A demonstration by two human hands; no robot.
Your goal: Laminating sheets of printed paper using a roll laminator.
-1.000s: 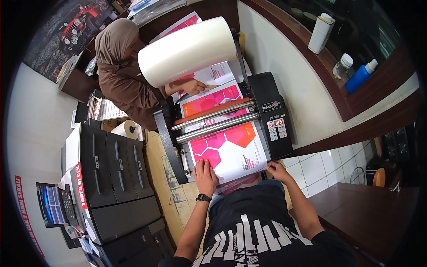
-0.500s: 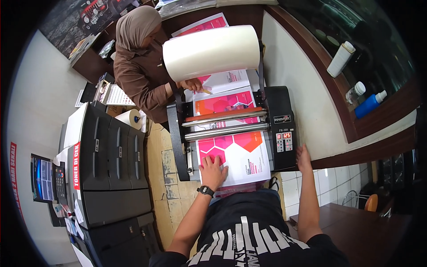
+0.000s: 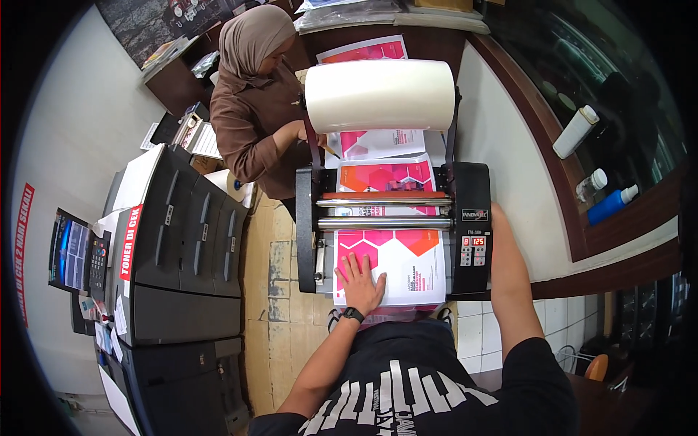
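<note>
My left hand (image 3: 361,285) lies flat with fingers spread on a pink, orange and white printed sheet (image 3: 425,267). The sheet's far edge meets the silver rollers (image 3: 385,223) of a black roll laminator (image 3: 469,192). Beyond the rollers runs another printed sheet (image 3: 378,174) of the same design, beneath a big white film roll (image 3: 378,94). My right forearm (image 3: 511,276) reaches along the laminator's right side, next to its lit control panel (image 3: 474,251); the machine hides the right hand, so its fingers do not show.
A co-worker (image 3: 251,120) stands at the far left of the laminator, holding a thin tool (image 3: 331,150) near the sheets. A large grey copier (image 3: 185,240) stands on my left. Bottles (image 3: 576,132) line the ledge at right; a wall runs beside the laminator.
My right hand has gone forward from beside the control panel to behind the laminator's side. The left hand stays on the sheet. The co-worker's hand has drawn back left; the view has shifted.
</note>
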